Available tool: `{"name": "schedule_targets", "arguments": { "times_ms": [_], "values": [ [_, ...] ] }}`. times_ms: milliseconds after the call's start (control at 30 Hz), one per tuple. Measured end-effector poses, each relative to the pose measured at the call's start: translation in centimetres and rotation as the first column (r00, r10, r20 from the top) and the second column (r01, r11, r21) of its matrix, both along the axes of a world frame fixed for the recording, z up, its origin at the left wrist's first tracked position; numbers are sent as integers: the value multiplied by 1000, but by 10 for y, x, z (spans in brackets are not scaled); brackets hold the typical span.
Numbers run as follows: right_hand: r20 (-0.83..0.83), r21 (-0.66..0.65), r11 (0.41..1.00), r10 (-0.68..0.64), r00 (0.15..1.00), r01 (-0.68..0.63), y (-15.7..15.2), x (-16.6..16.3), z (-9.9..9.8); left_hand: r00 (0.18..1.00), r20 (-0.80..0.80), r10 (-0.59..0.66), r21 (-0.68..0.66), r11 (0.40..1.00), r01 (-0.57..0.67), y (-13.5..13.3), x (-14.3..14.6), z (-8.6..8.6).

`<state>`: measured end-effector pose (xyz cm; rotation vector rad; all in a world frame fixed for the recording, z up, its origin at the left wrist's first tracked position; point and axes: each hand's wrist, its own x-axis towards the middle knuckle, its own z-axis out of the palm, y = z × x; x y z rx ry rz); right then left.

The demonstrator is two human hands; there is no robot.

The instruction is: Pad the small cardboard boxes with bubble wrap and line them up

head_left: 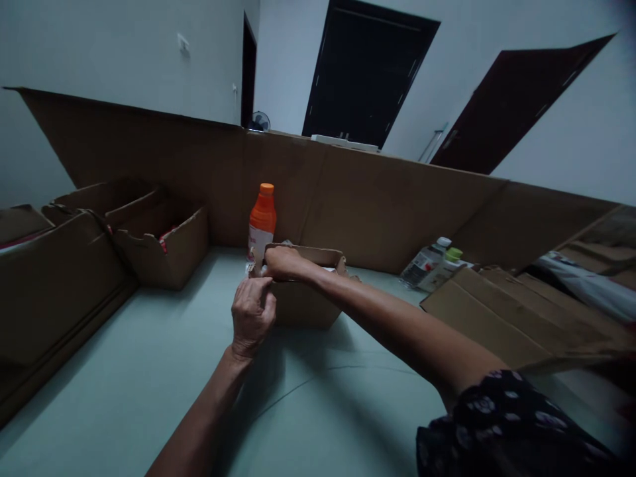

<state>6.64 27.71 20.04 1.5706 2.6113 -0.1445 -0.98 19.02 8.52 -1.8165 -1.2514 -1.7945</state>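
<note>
A small open cardboard box [311,301] stands in the middle of a pale green table [149,377]. My right hand [284,262] is closed on the box's near left corner, at its rim. My left hand [252,315] is just below it with the fingers pinched together at the same corner, touching the box's left edge. Directly behind the hands stands an upright orange bottle [262,222] with an orange cap and a white label. What the fingers pinch is too small to tell.
Open cardboard boxes [161,242] line the left side, with a long one [54,291] along the near left edge. Two bottles [434,265] lie at the right beside flattened cardboard [511,311]. A tall cardboard wall [377,199] closes the table's back.
</note>
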Motion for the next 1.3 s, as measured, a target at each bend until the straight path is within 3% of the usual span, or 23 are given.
{"name": "schedule_targets", "arguments": {
  "times_ms": [167,333,400,467,533,633,667,733,800,867,1000,1167,1233,1300],
  "values": [
    [-19,37,999,-35,999,35,1,-1,-5,1000,14,0,-1,1000,0,2,1,-3],
    [-163,118,991,-35,986,55,-13,26,13,1000,27,11,-8,1000,-11,-8,-1,-3],
    [-405,220,973,22,914,74,-32,56,19,996,82,30,-11,1000,-30,-13,-5,-2],
    [-685,326,932,115,720,161,-56,95,13,982,180,49,-55,998,-40,-15,-10,-2],
    [-828,373,865,147,542,335,-79,137,-7,952,303,48,-175,985,6,-12,-17,-6],
    [-904,314,769,64,423,556,-100,186,-58,869,495,14,-402,890,214,-6,-22,-18],
    [-923,254,762,7,384,596,-102,195,-77,841,541,-1,-452,843,292,-4,-22,-22],
    [-934,98,806,-128,333,584,-98,198,-108,807,589,-38,-504,763,404,-1,-19,-28],
    [-916,-41,878,-223,333,477,-88,186,-125,803,591,-74,-528,717,455,0,-15,-29],
    [-902,-109,915,-256,349,388,-77,172,-127,809,582,-83,-546,697,464,2,-9,-25],
    [-895,-108,889,-282,347,445,-80,178,-112,808,583,-81,-552,691,467,-2,18,-13],
    [-883,-46,803,-311,352,594,-155,239,-109,761,610,-218,-526,607,596,-50,66,-15],
    [-893,-26,771,-303,331,636,-189,250,-114,741,629,-236,-542,550,635,-76,72,-19],
    [-902,-20,781,-283,326,624,-214,245,-118,743,639,-198,-571,525,631,-99,65,-20]
  ]
}}
